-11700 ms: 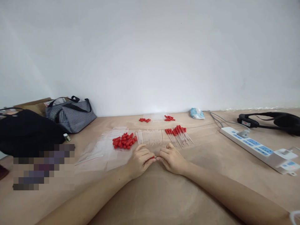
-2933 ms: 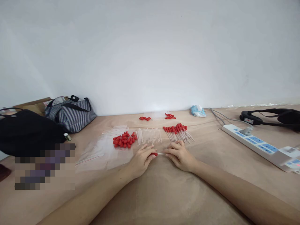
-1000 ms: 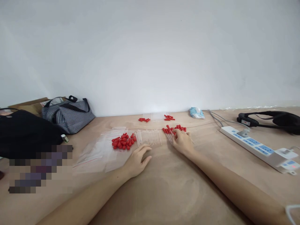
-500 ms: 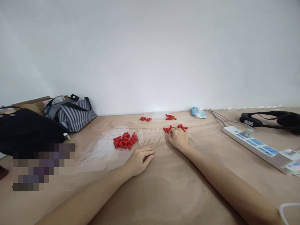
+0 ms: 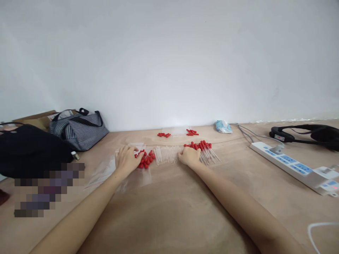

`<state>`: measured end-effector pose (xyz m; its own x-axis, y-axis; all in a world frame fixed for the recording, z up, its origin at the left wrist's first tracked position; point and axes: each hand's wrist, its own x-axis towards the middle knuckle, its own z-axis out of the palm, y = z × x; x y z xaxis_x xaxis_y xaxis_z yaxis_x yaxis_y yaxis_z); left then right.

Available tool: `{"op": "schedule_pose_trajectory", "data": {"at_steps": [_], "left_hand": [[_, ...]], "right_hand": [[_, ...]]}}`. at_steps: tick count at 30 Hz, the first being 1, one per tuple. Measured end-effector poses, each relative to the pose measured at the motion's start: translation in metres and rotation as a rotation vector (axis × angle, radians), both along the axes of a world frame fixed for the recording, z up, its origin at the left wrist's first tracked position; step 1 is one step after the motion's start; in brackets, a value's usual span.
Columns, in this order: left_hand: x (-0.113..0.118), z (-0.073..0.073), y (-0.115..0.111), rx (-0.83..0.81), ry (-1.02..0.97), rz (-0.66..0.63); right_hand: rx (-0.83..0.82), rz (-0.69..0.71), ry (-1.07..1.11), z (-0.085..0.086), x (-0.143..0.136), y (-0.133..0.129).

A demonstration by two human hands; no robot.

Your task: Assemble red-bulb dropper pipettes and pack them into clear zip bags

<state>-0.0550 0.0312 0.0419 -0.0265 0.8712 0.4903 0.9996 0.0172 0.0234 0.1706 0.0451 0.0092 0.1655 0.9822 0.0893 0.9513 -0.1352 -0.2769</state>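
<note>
My left hand point(image 5: 126, 158) is spread over the left side of a heap of red drop-shaped pieces point(image 5: 145, 162), thumb apart from the fingers and touching the heap. Thin whitish sticks point(image 5: 166, 154) lie side by side in a row right of that heap. At the row's right end, my right hand point(image 5: 189, 156) has its fingers curled together against the sticks; what they grip is hidden. Just beyond and right of this hand, red-tipped sticks point(image 5: 209, 153) lie fanned out, red ends away from me. Clear plastic bags point(image 5: 102, 174) lie flat under and beside my left hand.
Farther back lies a clear bag point(image 5: 178, 131) with red pieces on both sides. A blue-and-white tissue pack point(image 5: 224, 126), a power strip point(image 5: 288, 162) and a black headset point(image 5: 304, 134) are on the right. A striped bag point(image 5: 82, 130) and a black bag point(image 5: 31, 151) stand left.
My left hand has moved left and forward onto the red heap. My right hand has shifted left from the red-tipped sticks to the end of the white row.
</note>
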Motion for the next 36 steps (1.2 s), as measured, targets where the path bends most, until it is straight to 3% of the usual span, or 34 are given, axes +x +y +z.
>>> {"op": "schedule_pose_trajectory", "data": {"at_steps": [5, 12, 16, 19, 22, 26, 36], "left_hand": [[-0.007, -0.003, 0.003, -0.099, -0.028, 0.035], [-0.003, 0.000, 0.000, 0.024, -0.037, -0.053], [0.016, -0.001, -0.009, 0.116, -0.109, -0.304], [0.039, -0.011, -0.026, 0.053, -0.210, -0.545], [0.058, -0.025, -0.045, -0.013, -0.267, -0.686], [0.066, -0.035, -0.058, -0.082, -0.278, -0.767], [0.072, -0.045, -0.050, -0.302, -0.294, -0.914]], "right_hand": [[-0.027, -0.003, 0.017, 0.000, -0.001, 0.002], [0.066, 0.025, 0.034, -0.001, 0.002, -0.006], [0.234, 0.112, 0.075, -0.007, 0.016, -0.021], [0.378, 0.296, 0.117, -0.018, 0.033, -0.038], [0.452, 0.516, 0.140, -0.028, 0.051, -0.056], [0.507, 0.701, 0.101, -0.032, 0.068, -0.074], [0.497, 0.809, 0.041, -0.024, 0.065, -0.080]]}}
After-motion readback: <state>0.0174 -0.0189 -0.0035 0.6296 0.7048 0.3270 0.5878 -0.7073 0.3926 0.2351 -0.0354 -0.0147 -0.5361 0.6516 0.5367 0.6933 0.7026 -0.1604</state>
